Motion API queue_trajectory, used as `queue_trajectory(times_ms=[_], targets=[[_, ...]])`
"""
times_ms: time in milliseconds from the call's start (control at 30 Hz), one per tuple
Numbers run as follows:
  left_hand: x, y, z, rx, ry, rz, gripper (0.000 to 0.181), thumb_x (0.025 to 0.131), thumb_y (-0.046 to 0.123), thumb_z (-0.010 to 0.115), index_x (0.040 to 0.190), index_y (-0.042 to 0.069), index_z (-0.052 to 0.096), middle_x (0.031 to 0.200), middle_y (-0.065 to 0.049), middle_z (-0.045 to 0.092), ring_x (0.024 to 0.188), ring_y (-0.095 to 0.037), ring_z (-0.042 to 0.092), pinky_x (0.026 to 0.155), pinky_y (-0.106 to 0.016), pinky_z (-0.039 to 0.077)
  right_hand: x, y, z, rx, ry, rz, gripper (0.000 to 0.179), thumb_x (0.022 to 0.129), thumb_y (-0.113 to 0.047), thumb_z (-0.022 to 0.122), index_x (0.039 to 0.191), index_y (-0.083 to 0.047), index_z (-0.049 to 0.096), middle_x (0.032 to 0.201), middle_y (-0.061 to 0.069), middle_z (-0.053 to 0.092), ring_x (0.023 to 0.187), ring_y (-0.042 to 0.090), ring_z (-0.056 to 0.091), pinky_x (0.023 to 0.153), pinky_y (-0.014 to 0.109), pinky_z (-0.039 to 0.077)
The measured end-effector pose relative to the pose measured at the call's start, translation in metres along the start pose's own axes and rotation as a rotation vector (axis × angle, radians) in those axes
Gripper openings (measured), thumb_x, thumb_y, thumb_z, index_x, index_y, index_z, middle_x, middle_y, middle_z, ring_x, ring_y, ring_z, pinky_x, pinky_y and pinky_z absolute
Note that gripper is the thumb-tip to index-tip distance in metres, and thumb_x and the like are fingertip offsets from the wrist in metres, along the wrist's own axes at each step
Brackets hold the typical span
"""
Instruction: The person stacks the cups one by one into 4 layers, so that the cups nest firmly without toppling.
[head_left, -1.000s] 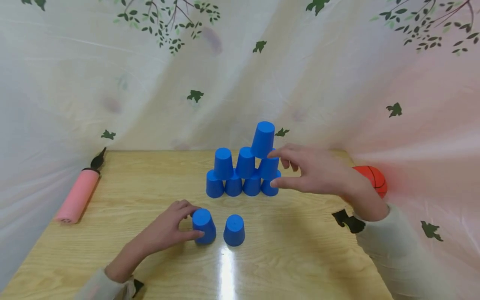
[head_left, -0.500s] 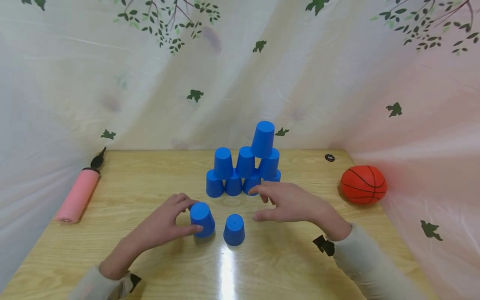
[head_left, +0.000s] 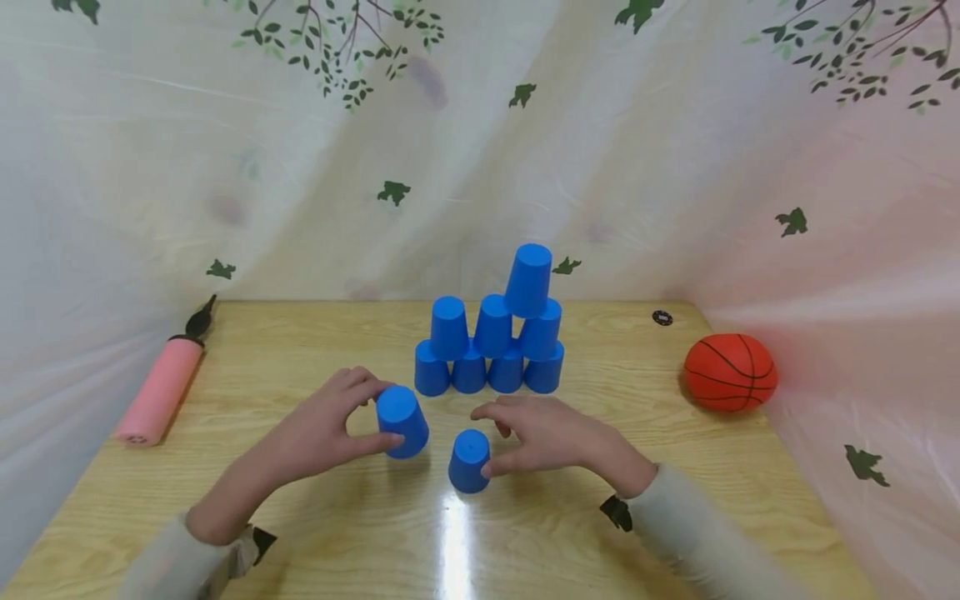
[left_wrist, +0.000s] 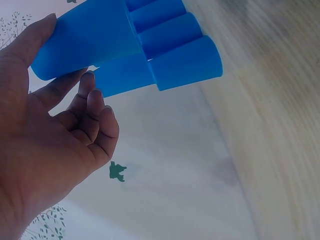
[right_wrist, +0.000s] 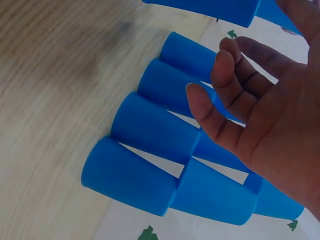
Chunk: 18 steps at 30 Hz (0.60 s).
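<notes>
My left hand (head_left: 318, 429) pinches an upside-down blue cup (head_left: 403, 425) between thumb and fingers, tilted a little, just above the table. In the left wrist view this cup (left_wrist: 90, 40) overlaps the stacked ones behind it. A second blue cup (head_left: 468, 467) stands upside down on the table to its right. Around that cup's right side and back is my right hand (head_left: 551, 433), thumb tip right at the wall, fingers loosely bent. Behind both hands stands a pyramid of blue cups (head_left: 492, 329): several at the bottom, three above, and one on top (head_left: 528, 282) at the right.
A pink hand pump (head_left: 161, 392) with a black nozzle lies at the table's left. To the right are a red toy basketball (head_left: 730, 372) and a small black chip (head_left: 662, 317). A pale leaf-printed curtain (head_left: 315, 192) encloses the back and sides.
My right hand has come down from the pyramid's right side to the standing cup. My left hand has lifted its cup off the table and moved it slightly forward.
</notes>
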<state>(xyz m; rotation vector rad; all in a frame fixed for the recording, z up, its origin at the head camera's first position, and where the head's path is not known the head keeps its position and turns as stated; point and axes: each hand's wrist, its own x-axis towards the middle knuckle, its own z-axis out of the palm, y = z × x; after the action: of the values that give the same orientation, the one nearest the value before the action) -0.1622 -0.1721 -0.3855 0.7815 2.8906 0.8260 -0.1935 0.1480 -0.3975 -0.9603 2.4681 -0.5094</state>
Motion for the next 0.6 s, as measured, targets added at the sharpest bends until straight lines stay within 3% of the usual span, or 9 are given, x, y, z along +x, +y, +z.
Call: queue_trajectory(times_ms=[300, 600], targets=[[0.007, 0.003, -0.013, 0.016, 0.035, 0.041, 0.053, 0.086, 0.050, 0.075, 0.127, 0.020, 0.065, 0.111, 0.004, 0.061, 0.106, -0.017, 0.055, 0.086, -0.041, 0.053, 0.008, 0.002, 0.011, 0.002, -0.008, 0.000, 0.075, 0.084, -0.062, 0.070, 0.145, -0.023, 0.051, 0.112, -0.008, 0.064, 0.102, 0.018, 0.062, 0.078, 0.028, 0.050], [0.016, 0.005, -0.026, 0.026, 0.025, 0.033, 0.057, 0.086, 0.054, 0.074, 0.129, 0.019, 0.064, 0.114, 0.001, 0.061, 0.108, -0.020, 0.054, 0.087, -0.042, 0.053, 0.011, 0.000, 0.018, -0.023, 0.009, 0.001, 0.071, 0.084, -0.062, 0.071, 0.142, -0.027, 0.053, 0.125, -0.008, 0.064, 0.107, 0.010, 0.060, 0.091, 0.035, 0.052]])
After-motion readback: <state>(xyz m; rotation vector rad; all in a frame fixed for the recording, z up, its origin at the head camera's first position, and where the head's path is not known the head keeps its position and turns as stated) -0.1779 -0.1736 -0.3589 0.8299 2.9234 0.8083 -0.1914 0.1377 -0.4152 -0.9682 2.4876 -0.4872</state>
